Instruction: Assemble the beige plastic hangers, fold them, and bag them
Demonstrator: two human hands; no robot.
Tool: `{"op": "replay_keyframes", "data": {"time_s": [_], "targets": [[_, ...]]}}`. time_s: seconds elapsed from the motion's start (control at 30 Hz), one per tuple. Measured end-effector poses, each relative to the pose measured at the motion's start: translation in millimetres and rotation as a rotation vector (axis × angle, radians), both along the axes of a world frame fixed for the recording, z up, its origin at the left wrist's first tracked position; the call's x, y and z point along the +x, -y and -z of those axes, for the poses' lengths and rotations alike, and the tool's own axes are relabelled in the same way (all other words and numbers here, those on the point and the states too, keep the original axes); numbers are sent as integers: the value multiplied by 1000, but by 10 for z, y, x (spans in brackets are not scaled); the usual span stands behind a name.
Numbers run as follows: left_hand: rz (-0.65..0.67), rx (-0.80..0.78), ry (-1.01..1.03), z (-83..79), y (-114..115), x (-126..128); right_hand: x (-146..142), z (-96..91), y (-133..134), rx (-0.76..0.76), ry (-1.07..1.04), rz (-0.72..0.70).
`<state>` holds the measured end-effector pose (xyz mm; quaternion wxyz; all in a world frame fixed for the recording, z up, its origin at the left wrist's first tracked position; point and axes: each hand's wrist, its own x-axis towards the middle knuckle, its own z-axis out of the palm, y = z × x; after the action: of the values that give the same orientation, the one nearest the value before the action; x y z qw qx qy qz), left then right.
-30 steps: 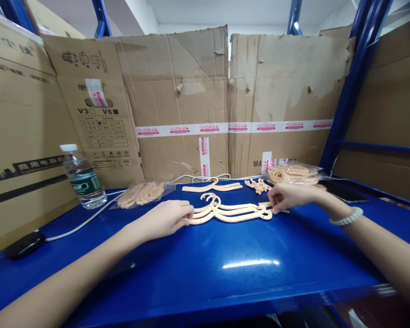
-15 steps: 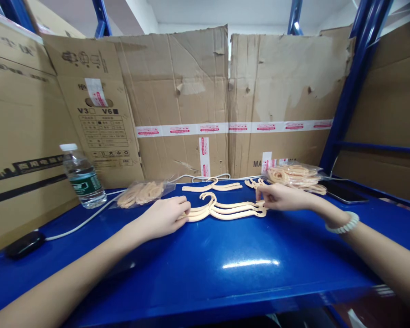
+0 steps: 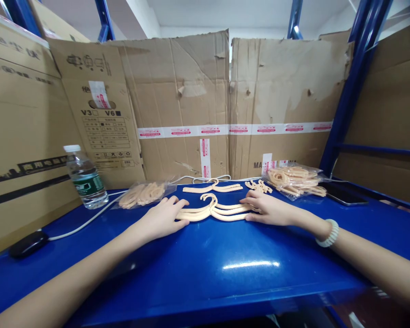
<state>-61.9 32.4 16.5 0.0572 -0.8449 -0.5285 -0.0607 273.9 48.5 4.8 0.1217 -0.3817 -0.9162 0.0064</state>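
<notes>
Several cream plastic hangers [image 3: 230,217] lie nested on the blue shelf, hooks together at the middle. My left hand [image 3: 162,218] grips their left ends between thumb and fingers. Round the right ends my right hand [image 3: 273,209] is closed, its fingers over the top and the thumb at the near edge; those tips are mostly hidden. Just behind lie more hanger parts [image 3: 227,187], with a hook standing up between the arms. A small heap of short curved cream pieces [image 3: 259,186] sits beyond my right fingers.
Clear bags of cream parts lie at the left [image 3: 143,193] and right [image 3: 295,180]. A water bottle [image 3: 87,182] and a black device [image 3: 28,243] with a white cable are on the left. A phone [image 3: 345,196] rests at right. Cardboard sheets [image 3: 177,100] wall the back.
My right hand has come left and slightly down from the hangers' right tips and now wraps round their ends. My left hand's fingers have spread a little over the left ends.
</notes>
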Motion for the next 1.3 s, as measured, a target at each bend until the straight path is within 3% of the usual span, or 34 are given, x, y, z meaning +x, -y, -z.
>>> {"op": "replay_keyframes", "data": {"time_s": [0.17,0.5,0.9,1.3], "targets": [[-83,-57,-11,-32,14,39,12,4,-19,-27,14,-6],[23,56,86,223,-126,65,97,54,-103,-71,-46,61],[-73,70,-10,166,-19,144,85,71,-111,-40,-55,57],[-31,113,-38,197,-46,125,51,94,-97,9,-70,39]]}}
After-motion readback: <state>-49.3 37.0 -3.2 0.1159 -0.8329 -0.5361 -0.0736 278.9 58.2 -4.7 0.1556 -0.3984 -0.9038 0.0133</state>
